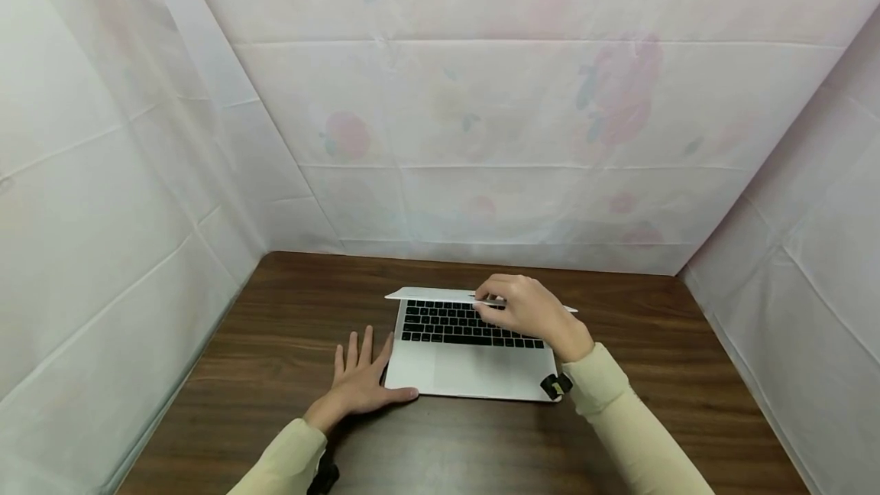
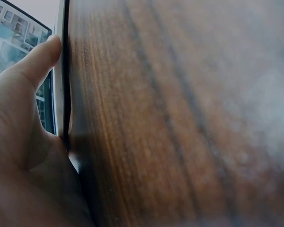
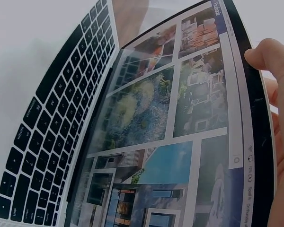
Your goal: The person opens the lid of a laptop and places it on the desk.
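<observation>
A silver laptop [image 1: 474, 369] sits on the wooden table, its screen lid [image 1: 429, 294] tilted partway over the black keyboard [image 1: 440, 323]. My right hand [image 1: 525, 305] pinches the lid's top edge, thumb on the screen side and fingers behind it. In the right wrist view the lit screen [image 3: 146, 118] shows a page of several pictures, with the thumb on its black border. My left hand [image 1: 360, 380] lies spread at the laptop's left front corner. Its thumb [image 2: 45, 52] reaches over the base edge, and the other fingers rest on the table.
The dark wooden table [image 1: 289, 312] spreads around the laptop on all sides. Pale printed fabric [image 1: 481, 197] hangs behind it, with white fabric walls at left and right [image 1: 811, 304]. A black strap device [image 1: 555, 386] on the right wrist hangs over the laptop's front right corner.
</observation>
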`<state>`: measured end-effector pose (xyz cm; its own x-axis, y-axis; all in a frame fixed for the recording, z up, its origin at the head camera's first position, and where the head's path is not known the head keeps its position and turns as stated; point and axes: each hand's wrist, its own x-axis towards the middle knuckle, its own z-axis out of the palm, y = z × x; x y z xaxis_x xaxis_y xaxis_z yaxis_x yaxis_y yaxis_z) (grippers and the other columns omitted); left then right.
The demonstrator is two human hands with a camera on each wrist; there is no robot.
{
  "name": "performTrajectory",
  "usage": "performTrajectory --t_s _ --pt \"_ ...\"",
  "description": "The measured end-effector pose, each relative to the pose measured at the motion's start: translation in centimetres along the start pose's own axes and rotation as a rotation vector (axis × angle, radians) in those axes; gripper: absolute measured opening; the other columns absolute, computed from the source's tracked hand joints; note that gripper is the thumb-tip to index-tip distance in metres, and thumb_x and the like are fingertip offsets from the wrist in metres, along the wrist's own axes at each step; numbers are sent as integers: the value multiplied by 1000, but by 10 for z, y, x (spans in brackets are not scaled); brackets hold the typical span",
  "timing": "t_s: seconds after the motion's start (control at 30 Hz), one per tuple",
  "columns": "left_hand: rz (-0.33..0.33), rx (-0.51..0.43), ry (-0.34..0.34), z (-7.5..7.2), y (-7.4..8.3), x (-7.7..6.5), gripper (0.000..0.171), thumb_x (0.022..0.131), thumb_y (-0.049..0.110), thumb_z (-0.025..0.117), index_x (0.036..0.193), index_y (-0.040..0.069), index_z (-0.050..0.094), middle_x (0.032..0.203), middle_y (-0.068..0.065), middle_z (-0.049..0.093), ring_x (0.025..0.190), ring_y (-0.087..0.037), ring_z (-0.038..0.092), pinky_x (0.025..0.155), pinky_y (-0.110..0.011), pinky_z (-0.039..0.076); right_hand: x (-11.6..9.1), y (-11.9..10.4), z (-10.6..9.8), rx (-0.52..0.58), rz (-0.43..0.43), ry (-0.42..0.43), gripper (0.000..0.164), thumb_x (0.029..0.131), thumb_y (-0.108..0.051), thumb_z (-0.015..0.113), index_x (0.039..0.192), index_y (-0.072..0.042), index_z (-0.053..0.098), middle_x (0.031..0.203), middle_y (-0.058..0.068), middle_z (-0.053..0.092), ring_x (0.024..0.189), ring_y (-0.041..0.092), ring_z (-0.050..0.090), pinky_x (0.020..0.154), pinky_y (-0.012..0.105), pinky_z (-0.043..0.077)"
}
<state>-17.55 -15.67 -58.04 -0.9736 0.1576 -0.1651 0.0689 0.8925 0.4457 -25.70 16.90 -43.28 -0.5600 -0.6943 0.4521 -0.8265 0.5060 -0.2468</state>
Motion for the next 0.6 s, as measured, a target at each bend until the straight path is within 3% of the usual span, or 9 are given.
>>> performTrajectory --t_s 0.33,0.6 --pt "8 -28 -7 -1 5 -3 128 70 91 63 167 22 17 172 -20 -11 156 -47 -19 119 -68 -18 7 4 -10 95 -2 2 3 95 -16 74 97 -17 75 93 -4 74 83 6 71 72 28 60" --pt "-4 -19 -27 -4 9 -5 128 71 91 63 167 22 15 172 -20 -11 156 -47 -19 119 -67 -19 9 10 -13 203 30 -34 4 97 -18 73 96 -14 76 90 -6 73 80 6 70 73 22 58"
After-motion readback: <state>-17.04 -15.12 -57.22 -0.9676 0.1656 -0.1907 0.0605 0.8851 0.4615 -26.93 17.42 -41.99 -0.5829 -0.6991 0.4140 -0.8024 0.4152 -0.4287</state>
